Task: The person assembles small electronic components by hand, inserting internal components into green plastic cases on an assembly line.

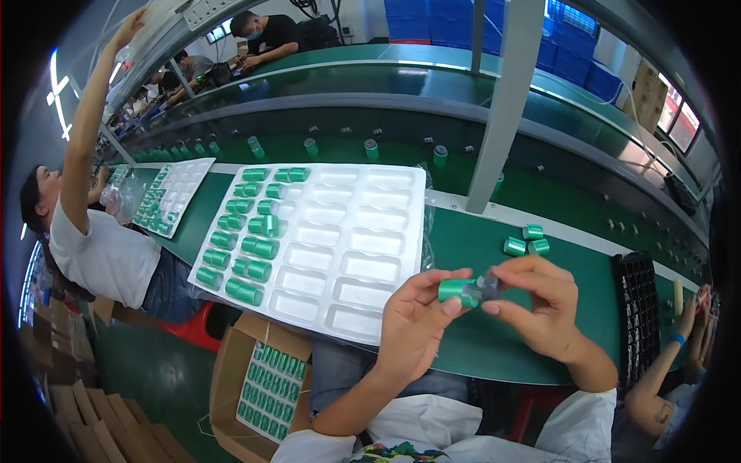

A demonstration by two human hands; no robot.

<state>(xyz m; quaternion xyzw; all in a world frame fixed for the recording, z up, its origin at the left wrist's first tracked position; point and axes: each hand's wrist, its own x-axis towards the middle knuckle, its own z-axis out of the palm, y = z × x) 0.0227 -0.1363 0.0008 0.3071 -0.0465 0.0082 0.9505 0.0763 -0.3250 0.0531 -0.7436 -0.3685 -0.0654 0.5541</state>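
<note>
Over the front edge of the green table, my left hand (413,320) is closed around a small green cylinder (457,292), held on its side. A clear section shows at its right end. My right hand (544,305) pinches a dark grey translucent cap-like piece (488,287) against that end; whether it is seated cannot be made out. Just beyond my hands, several loose green cylinders (515,247) lie on the table. To the left is a white moulded tray (370,266), its left columns holding green cylinders (244,292) and its right columns bare.
Behind the table runs a dark green conveyor carrying spaced cylinders (371,150). A grey post (505,108) rises at its near edge. A black rack (637,316) lies at right. A cardboard box (224,409) with a filled tray stands below left. Co-workers sit on both sides, one (100,251) with an arm raised.
</note>
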